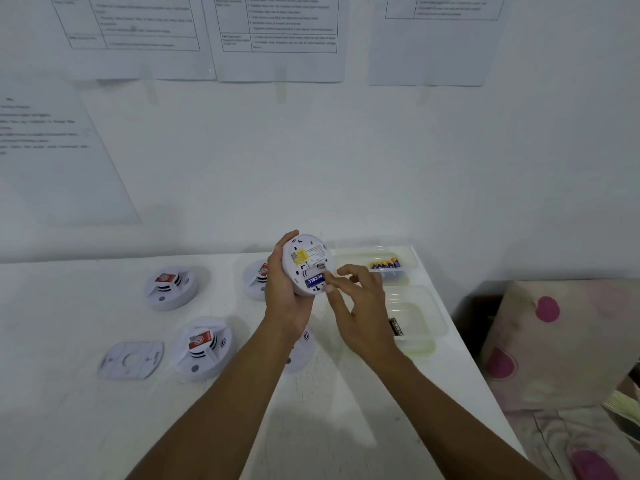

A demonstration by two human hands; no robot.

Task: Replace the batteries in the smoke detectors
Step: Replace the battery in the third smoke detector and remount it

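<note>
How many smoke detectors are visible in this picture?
5. The held detector is in the left hand. On the table: the far left detector, the near left detector, the partly hidden detector behind that hand, the detector under the forearms.

Makeshift workstation in a home room, not a proper lab. White bench (104, 427) against a plain wall, printed procedure sheets (280, 26) taped above it. Smoke detectors (171, 287) laid out, clear tubs (422, 317) holding batteries (384, 264). Pink-spotted bedding (554, 341) just beside the bench.
</note>
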